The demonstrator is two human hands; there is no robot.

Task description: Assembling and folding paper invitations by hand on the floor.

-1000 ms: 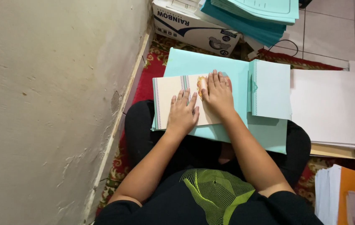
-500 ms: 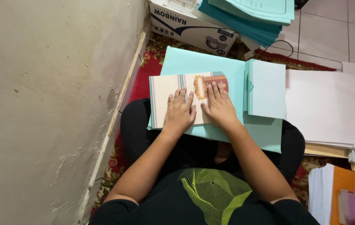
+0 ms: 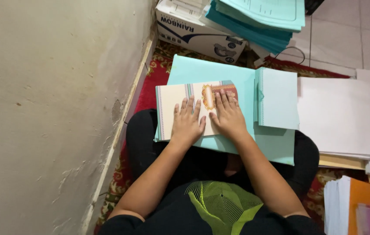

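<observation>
**Both palms flat on a cream card, lap as work surface**

Left hand point(image 3: 186, 124) and right hand point(image 3: 227, 116) lie side by side, fingers spread and open, clamped on nothing. Under them: a cream card point(image 3: 174, 109) with an ornate orange panel, resting on a pale teal sheet point(image 3: 220, 72) across the lap. Flat pressure probably keeps it from sliding. Just right of the right hand sits a teal stack point(image 3: 278, 98). Wrists straight, forearms angled inward.

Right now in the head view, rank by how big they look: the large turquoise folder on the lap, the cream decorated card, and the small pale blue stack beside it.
1. Large turquoise folder, partly covered.
2. Cream decorated card, under both hands.
3. Small pale blue stack, close in size to the card, so that order is unsure.
</observation>
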